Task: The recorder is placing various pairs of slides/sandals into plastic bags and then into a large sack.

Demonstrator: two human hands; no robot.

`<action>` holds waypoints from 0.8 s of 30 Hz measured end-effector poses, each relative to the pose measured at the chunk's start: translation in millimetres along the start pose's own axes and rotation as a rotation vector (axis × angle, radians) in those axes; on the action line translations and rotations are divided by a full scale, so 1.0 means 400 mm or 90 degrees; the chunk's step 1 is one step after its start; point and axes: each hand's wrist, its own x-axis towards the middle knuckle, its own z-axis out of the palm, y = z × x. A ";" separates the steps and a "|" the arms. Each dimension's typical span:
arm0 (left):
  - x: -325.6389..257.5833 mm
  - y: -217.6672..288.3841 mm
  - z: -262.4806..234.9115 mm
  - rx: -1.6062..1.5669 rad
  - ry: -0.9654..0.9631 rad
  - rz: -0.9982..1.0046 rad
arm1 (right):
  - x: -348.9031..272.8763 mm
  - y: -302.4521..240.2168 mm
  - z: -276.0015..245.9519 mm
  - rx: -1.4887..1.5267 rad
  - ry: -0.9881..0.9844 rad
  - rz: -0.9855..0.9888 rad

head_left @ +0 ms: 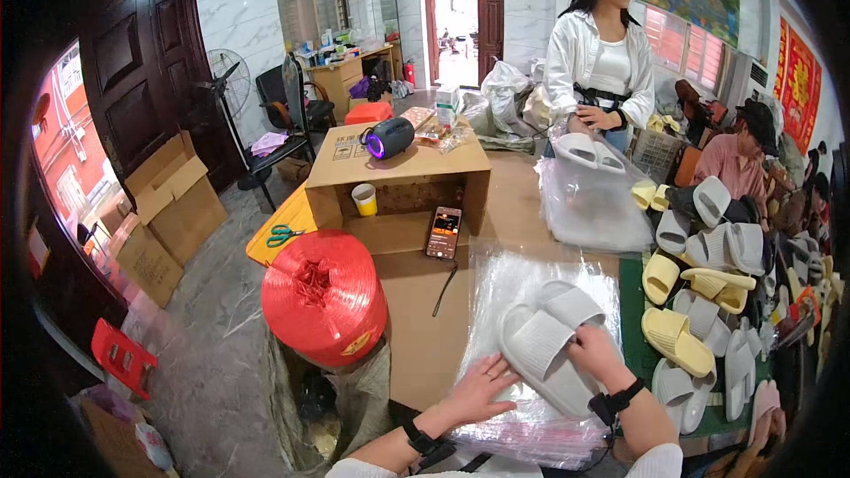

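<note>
A pair of grey slippers [533, 343] lies on a stack of clear plastic bags [482, 301] in front of me, one partly overlapping the other. My right hand [597, 357] is closed on the slippers at their right side, by the ribbed strap; its fingertips are partly hidden. On the bags, left of the slippers, rests my left hand [478, 391] with its fingers spread, their tips close to the sole's edge. Both wrists wear black bands.
A red twine roll [323, 299] stands to my left, near green scissors [283, 235]. Ahead, a cardboard box [398, 179] carries a speaker [388, 137]; a phone [444, 232] leans there. Yellow and grey slippers [677, 339] pile up right. Across the table, a person [602, 57] handles bagged white slippers [589, 152].
</note>
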 end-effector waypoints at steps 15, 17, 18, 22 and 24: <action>0.068 0.096 -0.003 0.081 -0.206 0.139 | -0.456 0.219 0.021 0.452 0.564 0.008; 0.068 0.055 0.057 0.100 -0.139 0.127 | -0.509 0.222 0.002 0.592 0.490 0.130; 0.076 0.052 0.065 0.072 -0.105 0.123 | -0.532 0.211 -0.007 0.613 0.508 0.151; 0.109 0.058 0.076 0.075 -0.077 0.109 | -0.603 0.215 -0.010 0.694 0.516 0.197; 0.113 0.060 0.071 0.085 -0.087 0.102 | -0.627 0.207 -0.003 0.768 0.516 0.217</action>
